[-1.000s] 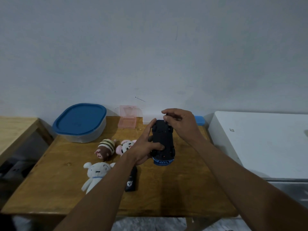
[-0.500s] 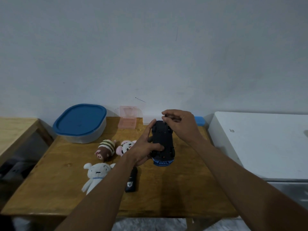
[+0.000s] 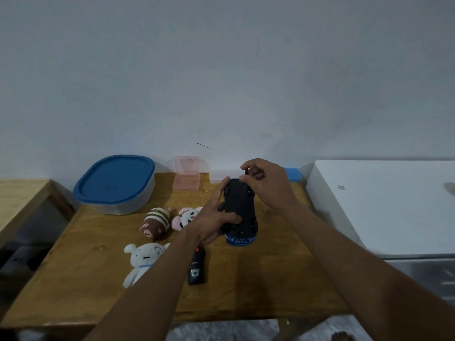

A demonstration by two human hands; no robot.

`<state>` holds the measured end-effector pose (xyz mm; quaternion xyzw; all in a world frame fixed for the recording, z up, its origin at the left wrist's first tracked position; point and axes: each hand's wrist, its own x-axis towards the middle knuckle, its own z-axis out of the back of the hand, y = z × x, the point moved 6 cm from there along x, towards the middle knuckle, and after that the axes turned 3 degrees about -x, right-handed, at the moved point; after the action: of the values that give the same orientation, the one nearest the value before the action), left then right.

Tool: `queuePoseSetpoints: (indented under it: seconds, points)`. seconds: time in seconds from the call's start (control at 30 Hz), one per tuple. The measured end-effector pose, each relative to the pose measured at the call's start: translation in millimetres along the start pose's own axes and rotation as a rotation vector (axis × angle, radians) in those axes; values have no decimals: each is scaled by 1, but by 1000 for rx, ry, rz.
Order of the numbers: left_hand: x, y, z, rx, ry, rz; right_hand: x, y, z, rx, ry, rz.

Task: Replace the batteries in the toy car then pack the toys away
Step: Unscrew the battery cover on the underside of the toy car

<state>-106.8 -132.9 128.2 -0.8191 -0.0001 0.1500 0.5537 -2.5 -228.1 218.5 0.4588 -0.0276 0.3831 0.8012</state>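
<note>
We clamp the toy car, belly up, in our left hand; right hand pinches something small at its far end. Light, stiff plastic: grip by the sides.

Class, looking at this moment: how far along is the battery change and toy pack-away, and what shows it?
Done: nothing visibly finished. In hand: the left hand grips the toy car underside-up while the right hand works at its far end. Left: three plush toys and the remote lie loose on the table; the blue-lidded container is shut.
</note>
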Motion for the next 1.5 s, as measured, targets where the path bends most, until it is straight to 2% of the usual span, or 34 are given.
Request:
queuePoseSetpoints:
  seconds: [0.17,0.43,0.67,0.9,1.13,1.5]
  points:
    - [6,5,0,-3,28,18,-4,-6,0,-27,-20,-37]
    - [13,20,-10,1,43,30,-19,-45,16,101,-112,-297]
    - [17,56,-25,-2,55,70,-51,-95,23,-3,-82,-467]
    - [18,88,-37,-1,-8,160,-98,-146,21,-127,61,-643]
    - [17,101,-48,6,-43,185,-131,-178,12,-320,248,-723]
    - [10,105,-50,-8,-73,205,-147,-215,-19,-313,351,-779]
